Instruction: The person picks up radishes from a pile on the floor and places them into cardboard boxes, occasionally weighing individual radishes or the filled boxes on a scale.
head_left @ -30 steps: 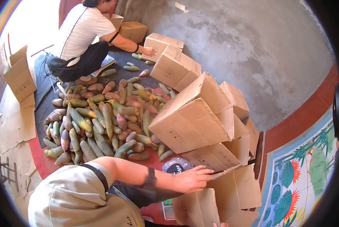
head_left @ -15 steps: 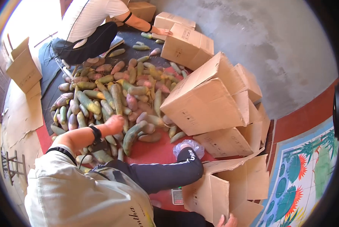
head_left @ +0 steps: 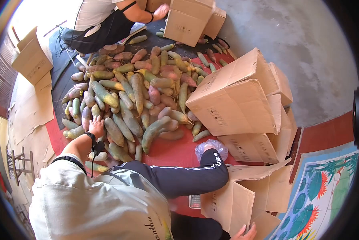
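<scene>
My left hand (head_left: 96, 127) reaches down to the left front of a large pile of radishes (head_left: 137, 94), green and reddish-purple. Its fingers are spread over the radishes at the near left edge and hold none that I can make out. At the bottom, my right hand (head_left: 244, 233) is partly cut off by the frame, its fingers on either side of the edge of an open cardboard box (head_left: 227, 204). Beside my dark-trousered leg, a small scale (head_left: 194, 201) shows in part. A clear plastic cover (head_left: 212, 150) wraps my foot.
Several cardboard boxes (head_left: 231, 106) lean together on the right. Across the pile, a co-worker (head_left: 103, 24) crouches by another box (head_left: 187, 24). One more open box (head_left: 32, 62) stands at left. A red mat (head_left: 175, 152) lies under the near radishes; a painted tile wall (head_left: 311, 196) is at right.
My left hand has moved left and down from the middle of the pile's near side. The co-worker's hand has come off the box, which now stands differently. The whole view has shifted slightly.
</scene>
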